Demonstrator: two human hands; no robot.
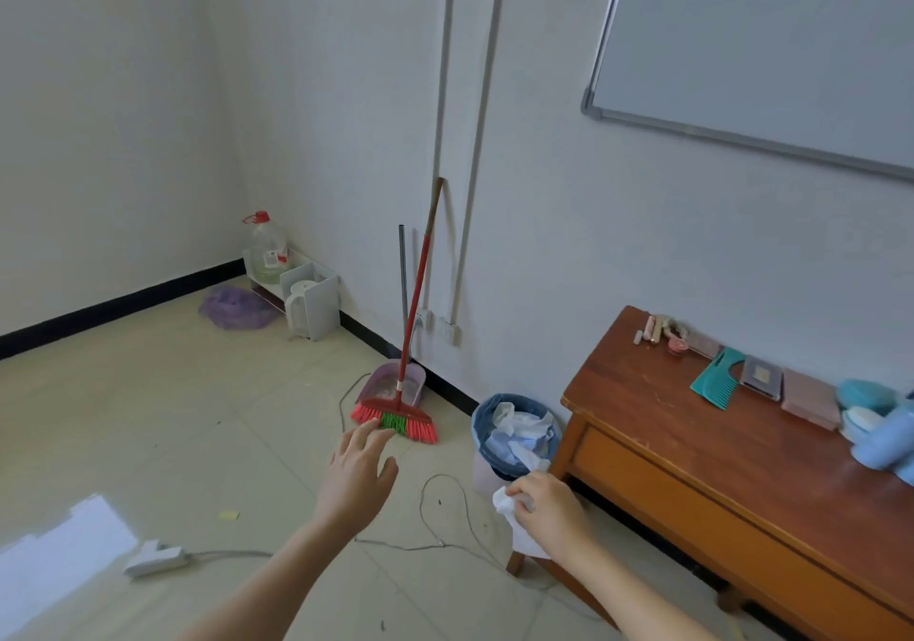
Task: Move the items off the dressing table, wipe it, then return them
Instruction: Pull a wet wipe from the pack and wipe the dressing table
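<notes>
The brown wooden dressing table (653, 408) stands against the right wall. Along its back lie small pink cosmetics (665, 336), a teal comb (717, 378), a dark compact (761, 375), a pinkish palette (811, 398) and blue bottles (885, 437) at the right edge. My right hand (549, 517) grips a crumpled white tissue (509, 504) in front of the table's left corner, close to the bin. My left hand (358, 472) is stretched out over the floor with fingers spread, holding nothing.
A blue-lined waste bin (489, 420) full of paper stands left of the table. A red broom (400, 418) and dustpan (390, 383) lean on the wall. A power strip (156, 559) and its cable (445, 544) lie on the tiled floor. A water jug (267, 247) sits in the corner.
</notes>
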